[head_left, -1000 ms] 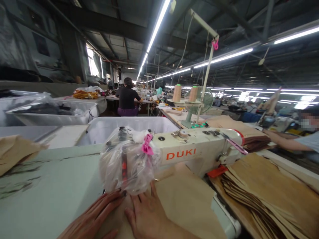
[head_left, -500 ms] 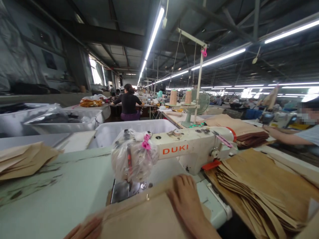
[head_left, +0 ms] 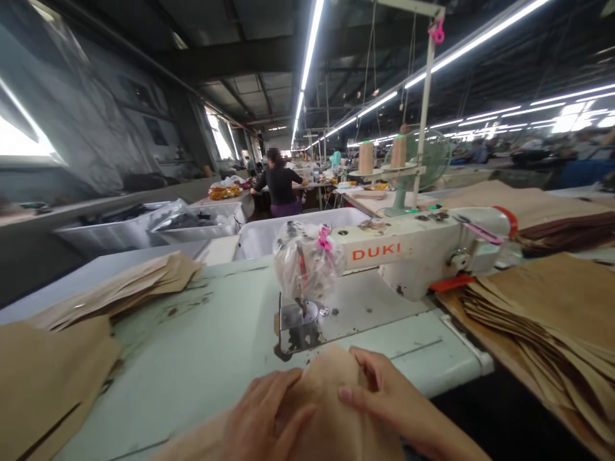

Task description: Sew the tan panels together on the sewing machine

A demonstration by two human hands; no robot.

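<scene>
Both hands hold a tan fabric piece (head_left: 331,384) at the front edge of a pale green sewing table (head_left: 192,352). My left hand (head_left: 269,410) lies over its left side, fingers bent round the cloth. On the right side, my right hand (head_left: 384,397) pinches it between thumb and fingers. The cloth is bunched up between them, its lower part cut off by the frame. Just beyond stands a white sewing machine (head_left: 398,253), its head (head_left: 307,259) wrapped in clear plastic with a pink tie. The needle plate (head_left: 307,314) shows bare metal.
Tan fabric stacks lie at the left (head_left: 48,378) and right (head_left: 552,307). Thread cones (head_left: 366,157) stand behind the machine beside a post (head_left: 423,115). White bins (head_left: 206,221) are beyond the table. A person in black (head_left: 281,186) sits farther off.
The view has turned left. The fabric has come off the machine bed toward me and is now bunched up. My hands have moved closer together on it.
</scene>
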